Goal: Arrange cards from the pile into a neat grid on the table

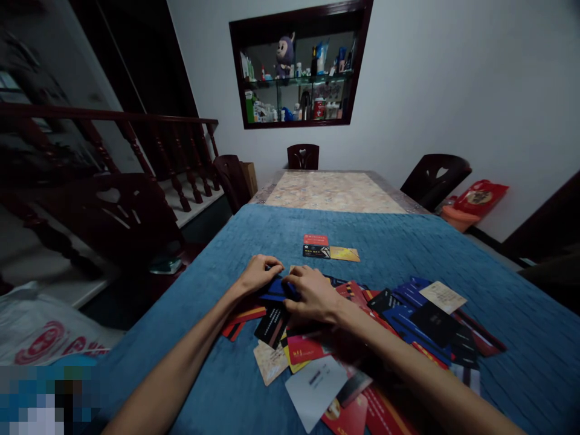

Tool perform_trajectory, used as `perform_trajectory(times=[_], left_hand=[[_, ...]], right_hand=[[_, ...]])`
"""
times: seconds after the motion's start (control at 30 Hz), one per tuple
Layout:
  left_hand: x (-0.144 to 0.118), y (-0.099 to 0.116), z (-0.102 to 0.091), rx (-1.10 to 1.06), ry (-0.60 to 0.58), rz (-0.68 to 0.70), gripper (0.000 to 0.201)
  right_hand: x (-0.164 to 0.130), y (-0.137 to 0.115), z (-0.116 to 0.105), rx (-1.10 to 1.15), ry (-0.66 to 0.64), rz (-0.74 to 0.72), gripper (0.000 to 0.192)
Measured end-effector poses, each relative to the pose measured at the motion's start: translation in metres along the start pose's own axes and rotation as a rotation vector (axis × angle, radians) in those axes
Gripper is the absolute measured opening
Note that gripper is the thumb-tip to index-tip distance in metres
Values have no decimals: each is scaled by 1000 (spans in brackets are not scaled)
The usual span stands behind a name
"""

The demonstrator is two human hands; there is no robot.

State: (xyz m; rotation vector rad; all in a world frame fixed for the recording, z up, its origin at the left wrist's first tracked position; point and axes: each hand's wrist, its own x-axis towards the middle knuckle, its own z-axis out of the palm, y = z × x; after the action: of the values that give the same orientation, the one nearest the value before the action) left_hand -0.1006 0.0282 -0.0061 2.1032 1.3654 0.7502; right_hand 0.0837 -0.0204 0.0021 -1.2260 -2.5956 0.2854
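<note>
Two bare hands of mine bend over a loose heap of cards (pixel 312 347) on a blue cloth (pixel 199 302), at the near part of a table. My left hand (pixel 260 273) is narrow, thumb and fingers drawn together at the far left edge of a blue card (pixel 274 291); my right hand (pixel 312 293) is half curled over that card's right side. I cannot tell whether either has it pinched, as the fingers hide their tips

The blue card lies between my hands, on the left of the heap. I judge it light, stiff and smooth like plastic, apt to slide on its neighbours and hardly fragile; its thin edges or a corner should give the best hold

The shapes are flat rectangles in red, black and blue, with a pale silvery card (pixel 315 386) near me and a cream card (pixel 443 296) to the right. Farther off, a red card (pixel 316 240), a black card (pixel 316 251) and a gold card (pixel 344 254) lie together. The cloth looks ribbed and soft; beyond it runs a mottled beige tabletop (pixel 335 190)
</note>
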Motion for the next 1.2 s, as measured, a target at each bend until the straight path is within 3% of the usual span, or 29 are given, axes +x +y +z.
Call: perform_trajectory(times=[0.37,0.47,0.6,0.77,1.03,1.2], left_hand=[[-7,3,-12,-183,-268,165,30],[-6,0,-14,-192,-320,183,33],[-4,-4,-11,-155,-302,139,31],[-3,-13,-6,-199,-263,55,35],[-1,-20,-3,-259,-239,28,34],[-1,-19,-1,-236,-191,32,32]], right_hand=[[-4,30,-8,243,112,68,20],[-3,34,-7,279,113,96,30],[-2,39,-3,307,117,112,43],[-2,45,2,240,139,150,32],[-2,47,7,131,154,171,22],[-3,48,11,129,188,165,31]])
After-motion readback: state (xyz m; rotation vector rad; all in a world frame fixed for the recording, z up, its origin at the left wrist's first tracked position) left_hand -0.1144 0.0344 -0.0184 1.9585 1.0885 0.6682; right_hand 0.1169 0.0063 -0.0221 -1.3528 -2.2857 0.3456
